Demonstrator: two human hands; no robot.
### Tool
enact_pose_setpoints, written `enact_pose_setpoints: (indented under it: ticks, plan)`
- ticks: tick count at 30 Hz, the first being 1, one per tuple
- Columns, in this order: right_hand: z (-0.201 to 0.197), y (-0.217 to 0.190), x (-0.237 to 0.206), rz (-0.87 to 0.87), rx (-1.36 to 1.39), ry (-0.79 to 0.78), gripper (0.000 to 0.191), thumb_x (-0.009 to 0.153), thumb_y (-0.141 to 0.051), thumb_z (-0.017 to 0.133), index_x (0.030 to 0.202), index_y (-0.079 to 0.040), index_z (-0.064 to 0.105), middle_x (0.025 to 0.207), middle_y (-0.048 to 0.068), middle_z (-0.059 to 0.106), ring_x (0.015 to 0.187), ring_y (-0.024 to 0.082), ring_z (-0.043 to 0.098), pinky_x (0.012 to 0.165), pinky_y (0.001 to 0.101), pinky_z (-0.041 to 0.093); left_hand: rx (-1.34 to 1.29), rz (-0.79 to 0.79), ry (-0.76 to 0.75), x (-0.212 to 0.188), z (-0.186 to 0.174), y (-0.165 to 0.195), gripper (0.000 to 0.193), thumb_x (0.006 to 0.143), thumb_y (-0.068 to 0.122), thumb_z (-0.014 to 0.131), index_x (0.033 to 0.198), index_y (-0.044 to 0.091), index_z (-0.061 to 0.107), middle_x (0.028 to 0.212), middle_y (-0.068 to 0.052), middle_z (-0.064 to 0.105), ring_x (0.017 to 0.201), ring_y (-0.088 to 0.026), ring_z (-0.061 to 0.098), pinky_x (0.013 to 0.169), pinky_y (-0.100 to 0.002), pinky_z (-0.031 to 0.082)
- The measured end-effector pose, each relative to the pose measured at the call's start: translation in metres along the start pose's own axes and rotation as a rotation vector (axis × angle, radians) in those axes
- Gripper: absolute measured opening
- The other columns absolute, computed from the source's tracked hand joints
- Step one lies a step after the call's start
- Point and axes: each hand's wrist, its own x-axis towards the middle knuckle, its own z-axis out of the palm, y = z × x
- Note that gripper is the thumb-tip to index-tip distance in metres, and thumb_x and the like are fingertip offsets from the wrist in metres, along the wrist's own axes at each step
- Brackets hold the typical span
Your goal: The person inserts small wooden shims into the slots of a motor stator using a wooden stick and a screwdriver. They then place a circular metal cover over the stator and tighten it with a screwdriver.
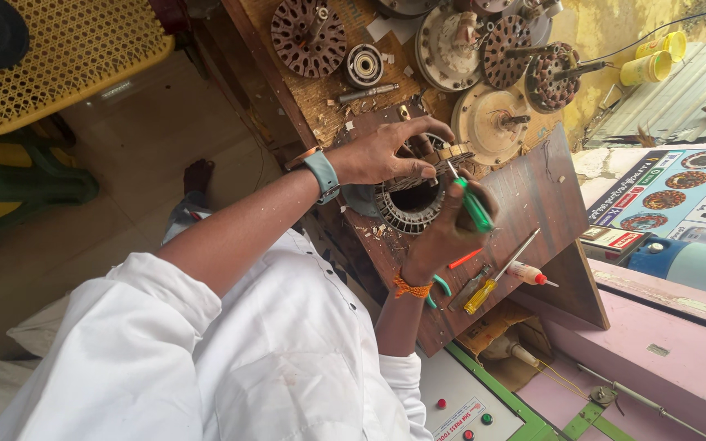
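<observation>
A ring-shaped metal motor stator (406, 214) with slotted laminations lies on a brown wooden board (533, 196). My left hand (386, 151), with a teal watch on its wrist, rests spread over the stator's upper edge, where copper-coloured winding shows. My right hand (443, 233), an orange thread around its wrist, grips a green-handled screwdriver (474, 208). The screwdriver's thin shaft points up at the stator's rim beside my left fingertips. My white sleeves fill the lower left.
A yellow-handled screwdriver (492, 282), a small tube with a red cap (530, 273) and an orange stick lie on the board. Several fan rotors and motor covers (308, 33) crowd the far bench. A yellow chair (67, 57), blue cylinder (688, 265) and button panel (463, 412) surround me.
</observation>
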Motion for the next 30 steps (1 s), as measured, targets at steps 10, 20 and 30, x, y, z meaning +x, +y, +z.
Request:
enact_pose_setpoints:
  ticks: [10, 20, 30]
  plan:
    - [-0.032, -0.003, -0.004, 0.123, 0.256, 0.096, 0.027, 0.102, -0.013, 0.071, 0.109, 0.011, 0.063, 0.107, 0.019, 0.072, 0.097, 0.027, 0.076, 0.089, 0.0398, 0.068, -0.092, -0.202, -0.068, 0.012, -0.014, -0.001, 0.062, 0.092, 0.06, 0.062, 0.14, 0.022, 0.055, 0.117, -0.01, 0.073, 0.114, -0.024, 0.073, 0.101, -0.043, 0.057]
    - [-0.047, 0.013, -0.012, 0.182, 0.231, 0.049, 0.022, 0.106, -0.016, 0.065, 0.113, 0.004, 0.06, 0.098, 0.015, 0.073, 0.076, 0.017, 0.073, 0.065, 0.0258, 0.061, 0.59, -0.024, 0.373, -0.042, 0.049, 0.007, 0.056, 0.084, 0.008, 0.08, 0.134, 0.012, 0.056, 0.116, -0.015, 0.066, 0.114, -0.036, 0.063, 0.1, -0.052, 0.051]
    - [-0.091, 0.045, -0.01, 0.411, 0.399, 0.25, 0.026, 0.102, -0.031, 0.068, 0.107, -0.006, 0.061, 0.076, 0.005, 0.065, 0.065, 0.013, 0.065, 0.057, 0.0263, 0.052, 0.396, 0.227, 0.228, 0.005, -0.004, 0.028, 0.069, 0.099, 0.037, 0.081, 0.15, 0.02, 0.038, 0.128, -0.013, 0.066, 0.104, -0.027, 0.072, 0.092, -0.045, 0.064]
